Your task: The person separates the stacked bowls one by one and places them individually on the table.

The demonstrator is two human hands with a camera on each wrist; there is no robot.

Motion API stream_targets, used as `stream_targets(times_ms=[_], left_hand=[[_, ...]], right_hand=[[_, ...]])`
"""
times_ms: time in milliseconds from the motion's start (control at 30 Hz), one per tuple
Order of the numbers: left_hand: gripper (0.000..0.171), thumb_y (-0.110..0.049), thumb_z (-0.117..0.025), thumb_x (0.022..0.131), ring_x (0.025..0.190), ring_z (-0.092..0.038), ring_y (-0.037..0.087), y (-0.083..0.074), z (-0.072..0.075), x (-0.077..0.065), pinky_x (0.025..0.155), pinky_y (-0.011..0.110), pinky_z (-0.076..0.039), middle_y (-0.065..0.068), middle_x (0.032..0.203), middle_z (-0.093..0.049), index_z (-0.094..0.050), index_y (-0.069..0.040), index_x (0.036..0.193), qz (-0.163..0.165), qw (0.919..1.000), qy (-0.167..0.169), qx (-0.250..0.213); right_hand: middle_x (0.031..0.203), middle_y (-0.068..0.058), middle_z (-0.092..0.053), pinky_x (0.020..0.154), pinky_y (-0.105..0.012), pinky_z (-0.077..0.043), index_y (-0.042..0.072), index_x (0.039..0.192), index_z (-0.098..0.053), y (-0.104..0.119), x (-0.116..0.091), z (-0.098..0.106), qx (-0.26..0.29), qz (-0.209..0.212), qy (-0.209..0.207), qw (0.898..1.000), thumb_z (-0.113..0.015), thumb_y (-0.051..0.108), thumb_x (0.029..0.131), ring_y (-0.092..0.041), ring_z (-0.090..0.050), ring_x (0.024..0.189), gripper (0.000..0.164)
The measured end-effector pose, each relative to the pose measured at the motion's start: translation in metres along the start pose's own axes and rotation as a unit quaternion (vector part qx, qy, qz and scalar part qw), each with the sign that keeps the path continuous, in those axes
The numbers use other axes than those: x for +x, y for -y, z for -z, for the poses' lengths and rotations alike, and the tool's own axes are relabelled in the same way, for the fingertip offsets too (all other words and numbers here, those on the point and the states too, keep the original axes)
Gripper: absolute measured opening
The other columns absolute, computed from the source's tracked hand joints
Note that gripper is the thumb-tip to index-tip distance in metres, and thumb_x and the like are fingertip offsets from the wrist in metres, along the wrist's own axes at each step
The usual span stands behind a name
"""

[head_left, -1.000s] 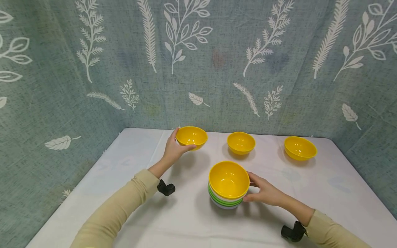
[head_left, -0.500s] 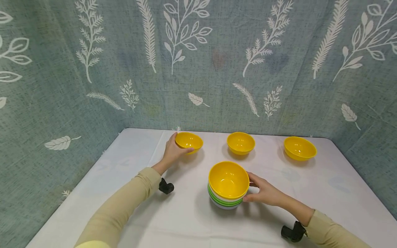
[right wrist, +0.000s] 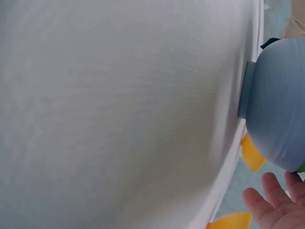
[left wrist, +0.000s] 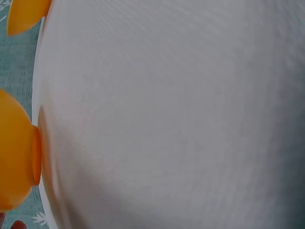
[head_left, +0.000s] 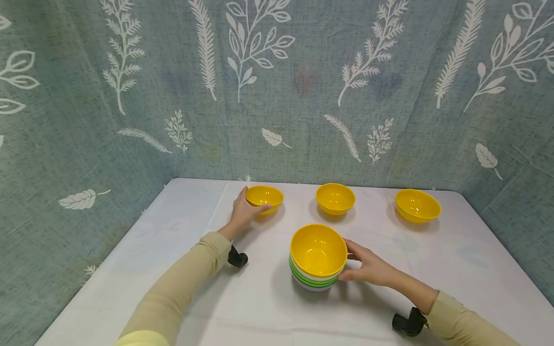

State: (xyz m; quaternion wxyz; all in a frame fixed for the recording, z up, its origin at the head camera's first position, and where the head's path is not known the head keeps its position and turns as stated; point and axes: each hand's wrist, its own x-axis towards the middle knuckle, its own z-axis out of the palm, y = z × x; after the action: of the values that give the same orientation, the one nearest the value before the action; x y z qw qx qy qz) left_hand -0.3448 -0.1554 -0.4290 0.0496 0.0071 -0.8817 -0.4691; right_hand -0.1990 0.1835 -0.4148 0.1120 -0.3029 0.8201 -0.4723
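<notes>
My left hand (head_left: 246, 209) grips a yellow bowl (head_left: 265, 194) at the back left of the table, thumb over its near side and fingers along its left. In the left wrist view the same bowl (left wrist: 13, 152) has its foot right at the white cloth, with fingertips (left wrist: 18, 224) low in the corner. Nearer the front stands a nested stack, a yellow bowl (head_left: 319, 251) on top of white, green and pale blue ones. My right hand (head_left: 368, 266) rests against the stack's right side; the right wrist view shows spread fingers (right wrist: 274, 191) beside the pale blue bowl (right wrist: 276, 100).
Two more yellow bowls stand apart along the back, one in the middle (head_left: 335, 199) and one at the right (head_left: 417, 205). A white cloth (head_left: 242, 307) covers the table. Patterned curtains (head_left: 303, 139) rise behind it and at both sides.
My left hand has lowered its yellow bowl to the table at the back left. The right hand and the stack have stayed in place.
</notes>
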Motion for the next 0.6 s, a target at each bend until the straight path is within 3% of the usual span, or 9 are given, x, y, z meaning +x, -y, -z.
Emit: stream_targets(times_ms=[100,333,600], left_hand=[[0.108,-0.044,-0.075,0.071,0.134,-0.02,0.035,0.0007,-0.0009,0.0007,0.109,0.049,-0.023,0.016,0.149,-0.021,-0.009,-0.005,0.147,0.005,0.9999,0.011,0.009],[0.11,-0.046,-0.074,0.07,0.135,-0.018,0.037,-0.0002,-0.0014,0.0032,0.11,0.049,-0.02,0.016,0.151,-0.016,-0.009,-0.003,0.147,0.014,0.9982,0.029,0.05],[0.11,-0.046,-0.075,0.07,0.133,-0.019,0.038,-0.0015,-0.0017,0.0044,0.11,0.049,-0.021,0.016,0.151,-0.016,-0.009,-0.003,0.146,0.017,0.9978,0.032,0.056]], right_hand=[[0.142,-0.014,-0.038,0.098,-0.036,-0.042,0.002,0.141,-0.029,0.0004,0.0001,0.0002,0.002,-0.002,0.001,1.0,-0.07,0.022,0.08,-0.032,-0.04,0.125,0.077],[0.143,-0.014,-0.036,0.098,-0.04,-0.041,0.002,0.142,-0.028,0.0,0.0008,0.0015,0.002,-0.005,0.007,1.0,-0.07,0.023,0.081,-0.034,-0.039,0.126,0.078],[0.143,-0.015,-0.036,0.098,-0.045,-0.04,0.001,0.142,-0.027,0.0003,0.0011,0.0023,0.002,-0.003,0.011,1.0,-0.071,0.024,0.08,-0.034,-0.039,0.126,0.079]])
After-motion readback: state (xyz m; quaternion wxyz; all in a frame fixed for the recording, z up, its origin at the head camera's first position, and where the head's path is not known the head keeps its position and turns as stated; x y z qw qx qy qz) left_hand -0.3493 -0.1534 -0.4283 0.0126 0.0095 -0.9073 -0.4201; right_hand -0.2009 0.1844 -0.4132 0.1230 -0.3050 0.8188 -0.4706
